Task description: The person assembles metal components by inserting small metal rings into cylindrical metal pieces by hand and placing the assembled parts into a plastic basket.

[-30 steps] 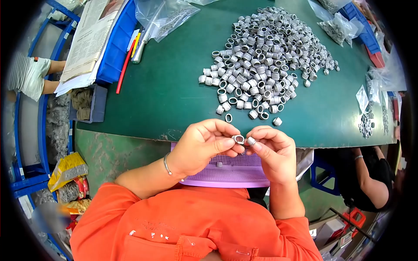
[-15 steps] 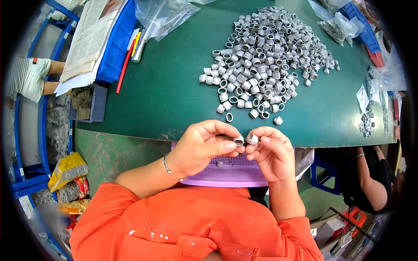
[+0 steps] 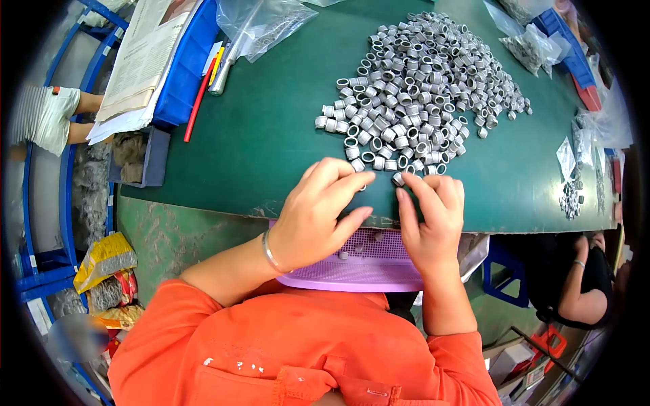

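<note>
Forward over the table's [image 3: 250, 155] near edge I've moved left hand [image 3: 313, 211] and right hand [image 3: 433, 220], both gaping, right just touching 1 ring [image 3: 397, 180].

Orange short-sleeved shirt [image 3: 271, 331], white specks [image 3: 240, 365]; silver left-wrist bangle [image 3: 269, 250].

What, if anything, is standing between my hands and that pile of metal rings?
Nothing visible blocks the pile of metal rings. Your left hand and right hand reach over the near edge of the table, with a loose ring close by the right one. The purple basket is below the hands, outside that path.
</note>
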Demonstrator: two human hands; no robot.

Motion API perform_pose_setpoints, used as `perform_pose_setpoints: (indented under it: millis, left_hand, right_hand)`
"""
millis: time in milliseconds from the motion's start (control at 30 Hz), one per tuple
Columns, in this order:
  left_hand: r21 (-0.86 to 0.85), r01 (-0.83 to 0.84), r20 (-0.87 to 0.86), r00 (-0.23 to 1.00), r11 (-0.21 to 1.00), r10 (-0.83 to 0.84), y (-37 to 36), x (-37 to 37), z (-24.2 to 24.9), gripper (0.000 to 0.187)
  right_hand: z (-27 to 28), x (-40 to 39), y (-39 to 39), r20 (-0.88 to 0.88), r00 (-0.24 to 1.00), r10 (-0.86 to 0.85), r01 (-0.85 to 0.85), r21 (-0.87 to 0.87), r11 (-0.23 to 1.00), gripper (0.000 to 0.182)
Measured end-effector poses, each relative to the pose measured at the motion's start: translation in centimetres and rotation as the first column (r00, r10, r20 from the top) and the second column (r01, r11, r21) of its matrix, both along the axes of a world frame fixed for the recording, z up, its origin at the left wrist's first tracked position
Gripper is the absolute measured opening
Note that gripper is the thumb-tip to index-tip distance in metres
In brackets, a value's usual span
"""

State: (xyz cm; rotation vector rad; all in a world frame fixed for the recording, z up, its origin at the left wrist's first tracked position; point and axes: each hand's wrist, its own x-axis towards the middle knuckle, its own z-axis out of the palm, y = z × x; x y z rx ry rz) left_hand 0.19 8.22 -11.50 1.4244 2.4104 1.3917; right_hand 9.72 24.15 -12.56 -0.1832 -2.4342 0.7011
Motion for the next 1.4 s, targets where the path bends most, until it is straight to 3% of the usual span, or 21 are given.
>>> perform_pose_setpoints:
  millis: [133, 267, 333, 367, 400, 433, 467, 500, 567, 700, 833, 900, 933, 967, 1000, 1033, 1067, 1100, 1300, 1367, 1400]
  left_hand:
    - [-0.095, -0.006, -0.028, 1.000, 0.995, 0.003, 0.0, -0.4, -1.0, 0.028]
    - [-0.033, 0.028, 0.059, 0.998, 0.999, -0.026, -0.7, -0.4, -1.2, 0.030]
    - [0.119, -0.010, 0.524, 0.850, 0.993, -0.054, -0.9, 0.1, -0.3, 0.028]
    - [0.116, -0.010, 0.526, 0.849, 0.993, -0.053, -1.0, 0.2, -0.5, 0.028]
    - [0.211, -0.014, 0.709, 0.691, 0.977, -0.143, -1.1, 0.4, -0.7, 0.028]
    - [0.301, -0.042, 0.837, 0.490, 0.953, -0.242, -1.1, 0.5, -0.8, 0.027]
    - [0.344, -0.016, 0.849, 0.432, 0.939, -0.304, -1.1, 0.5, -0.8, 0.027]
    - [0.345, -0.015, 0.850, 0.430, 0.939, -0.305, -1.2, 0.6, -0.9, 0.027]
    - [0.483, 0.005, 0.813, 0.368, 0.876, -0.450, -1.3, 1.0, -1.4, 0.025]
    - [0.456, 0.037, 0.828, 0.350, 0.889, -0.439, -1.4, 1.1, -1.5, 0.027]
    - [0.320, -0.051, 0.932, 0.197, 0.946, -0.305, -1.5, 1.3, -0.7, 0.021]
    - [0.330, -0.056, 0.927, 0.209, 0.942, -0.313, -1.6, 1.3, -0.9, 0.017]
    - [0.330, -0.059, 0.927, 0.212, 0.942, -0.311, -1.5, 1.3, -0.8, 0.017]
    - [0.335, -0.080, 0.931, 0.185, 0.939, -0.316, -1.4, 1.2, -0.7, 0.017]
    - [0.338, -0.100, 0.934, 0.157, 0.936, -0.321, -1.4, 1.2, -0.6, 0.018]
    - [0.337, -0.101, 0.934, 0.159, 0.936, -0.319, -1.4, 1.2, -0.6, 0.018]
    - [0.344, -0.107, 0.935, 0.130, 0.933, -0.329, -1.4, 1.2, -0.7, 0.018]
    - [0.350, -0.113, 0.935, 0.101, 0.930, -0.340, -1.4, 1.2, -0.8, 0.018]
    - [0.329, -0.136, 0.944, 0.037, 0.934, -0.328, -1.5, 1.1, -0.8, 0.018]
    - [0.337, -0.149, 0.941, 0.019, 0.930, -0.338, -1.4, 1.0, -0.8, 0.018]
    - [0.344, -0.164, 0.937, 0.001, 0.925, -0.349, -1.4, 1.0, -0.9, 0.019]
  right_hand:
    - [-0.5, -0.1, 0.0, 0.073, 0.996, -0.043, 0.035, 0.113, 0.993, 0.023]
    - [-0.5, 0.6, 0.0, 0.019, 1.000, 0.000, -0.002, 0.121, 0.993, 0.026]
    - [-0.2, 1.2, -0.6, -0.016, 0.999, 0.038, -0.040, -0.220, 0.975, 0.024]
    - [0.0, 1.5, -1.0, -0.014, 0.999, 0.037, -0.039, -0.222, 0.974, 0.024]
    - [0.3, 1.7, -1.3, -0.032, 0.994, 0.105, -0.102, -0.620, 0.778, 0.023]
    - [0.4, 1.8, -1.4, -0.080, 0.985, 0.155, -0.140, -0.893, 0.428, 0.022]
    - [0.1, 1.9, -1.3, -0.139, 0.969, 0.203, -0.189, -0.950, 0.248, 0.017]
    - [0.0, 1.9, -1.2, -0.138, 0.970, 0.202, -0.187, -0.950, 0.249, 0.017]
    - [-0.2, 1.9, -1.2, -0.156, 0.970, 0.185, -0.117, -0.972, -0.205, 0.015]
    - [-0.7, 2.2, -1.1, -0.225, 0.956, 0.190, -0.150, -0.927, -0.343, 0.012]
    - [-0.6, 2.2, -1.3, -0.240, 0.960, 0.142, -0.184, -0.929, -0.321, 0.009]
    - [-0.8, 2.5, -1.2, -0.229, 0.954, 0.193, -0.240, -0.970, 0.037, 0.016]
    - [-0.7, 2.6, -0.8, -0.231, 0.953, 0.196, -0.242, -0.970, 0.035, 0.016]
    - [-0.6, 2.7, -0.4, -0.168, 0.955, 0.246, -0.262, -0.866, 0.425, 0.019]
    - [-0.4, 2.8, -0.2, -0.092, 0.960, 0.265, -0.264, -0.617, 0.741, 0.023]
    - [-0.4, 2.5, -0.1, -0.094, 0.959, 0.266, -0.266, -0.618, 0.740, 0.023]
    - [-0.3, 2.0, 0.0, -0.044, 0.990, 0.133, -0.140, -0.346, 0.928, 0.026]
    - [-0.2, 1.6, 0.1, -0.038, 0.999, -0.013, 0.012, -0.034, 0.999, 0.028]
    - [-0.9, 0.9, 0.2, 0.029, 0.996, -0.085, 0.079, 0.160, 0.984, 0.028]
    - [-0.9, 0.9, -0.1, -0.088, 0.995, -0.050, 0.049, -0.016, 0.999, 0.031]
    - [-0.5, 1.3, -0.6, -0.060, 0.998, -0.024, 0.011, -0.214, 0.977, 0.031]
